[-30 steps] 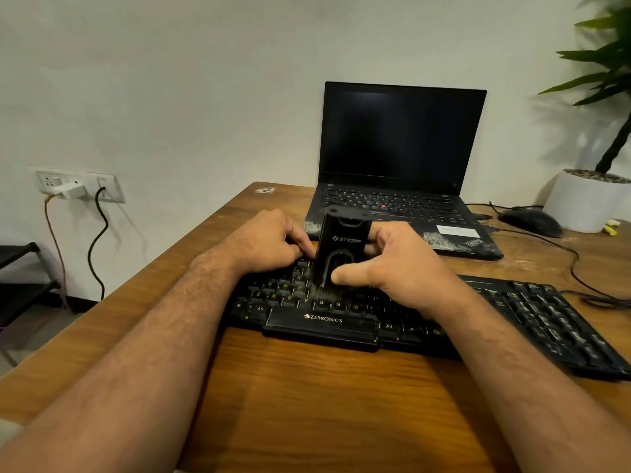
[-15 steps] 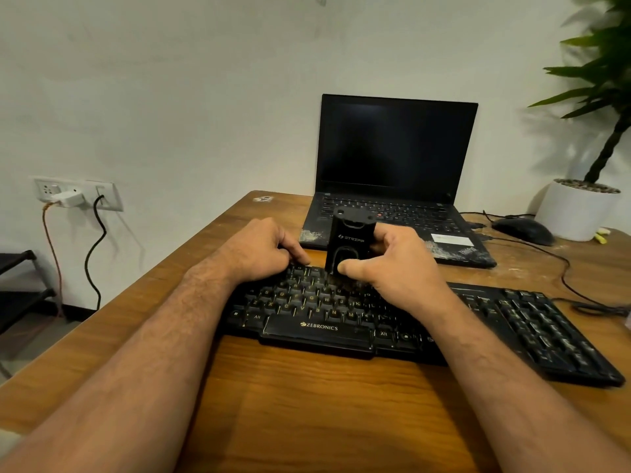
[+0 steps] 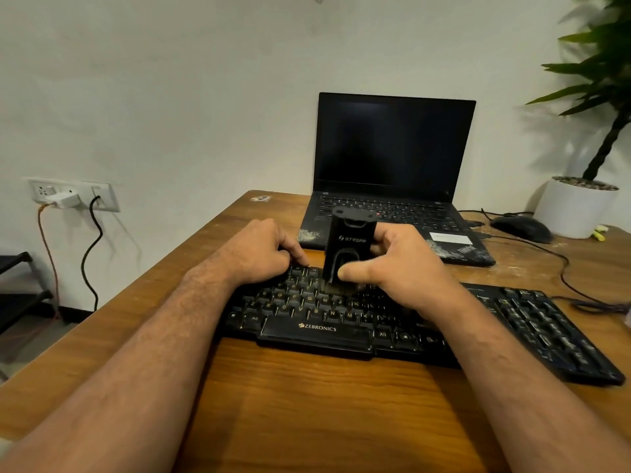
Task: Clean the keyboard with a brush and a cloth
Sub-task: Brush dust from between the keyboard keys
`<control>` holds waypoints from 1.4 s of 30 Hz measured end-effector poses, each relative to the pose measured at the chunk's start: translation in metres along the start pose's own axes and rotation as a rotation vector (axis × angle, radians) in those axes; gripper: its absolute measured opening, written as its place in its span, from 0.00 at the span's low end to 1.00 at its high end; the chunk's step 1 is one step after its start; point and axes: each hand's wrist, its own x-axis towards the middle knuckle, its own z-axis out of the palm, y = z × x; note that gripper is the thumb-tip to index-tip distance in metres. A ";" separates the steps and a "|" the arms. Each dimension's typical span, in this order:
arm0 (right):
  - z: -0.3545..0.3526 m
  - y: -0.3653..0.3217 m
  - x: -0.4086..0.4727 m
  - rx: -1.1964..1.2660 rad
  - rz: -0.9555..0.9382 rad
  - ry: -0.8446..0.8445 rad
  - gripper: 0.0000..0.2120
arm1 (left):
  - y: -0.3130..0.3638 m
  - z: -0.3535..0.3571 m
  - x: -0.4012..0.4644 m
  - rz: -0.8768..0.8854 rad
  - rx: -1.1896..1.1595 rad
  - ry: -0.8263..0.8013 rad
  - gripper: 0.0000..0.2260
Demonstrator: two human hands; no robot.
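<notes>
A black Zebronics keyboard (image 3: 317, 331) lies across the wooden desk (image 3: 307, 404) in front of me. My right hand (image 3: 399, 264) grips an upright black brush (image 3: 348, 247), its bristles down on the upper key rows near the keyboard's middle. Just left of the brush, my left hand (image 3: 263, 252) rests curled on the keyboard's top left edge, fingers pressing down on it. No cloth is in view.
An open black laptop (image 3: 392, 158) with a dark screen sits behind the keyboard. A black mouse (image 3: 520, 227) and its cable lie at the back right, beside a white plant pot (image 3: 573, 211). A wall socket (image 3: 73, 194) with plugs is to the left.
The brush went from the lower key rows up toward the top rows, then came partway back down. The left hand stayed in place. The head camera tilted, shifting the scene lower in view.
</notes>
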 end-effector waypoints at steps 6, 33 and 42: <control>0.001 -0.003 -0.009 -0.112 -0.072 -0.017 0.18 | -0.003 0.000 0.000 0.009 0.026 0.002 0.22; -0.046 0.004 -0.022 0.115 0.077 -0.402 0.21 | 0.006 0.006 -0.005 0.097 -0.024 -0.051 0.19; 0.000 0.007 0.000 -0.092 0.018 0.112 0.19 | 0.005 0.007 -0.002 0.052 -0.054 -0.056 0.23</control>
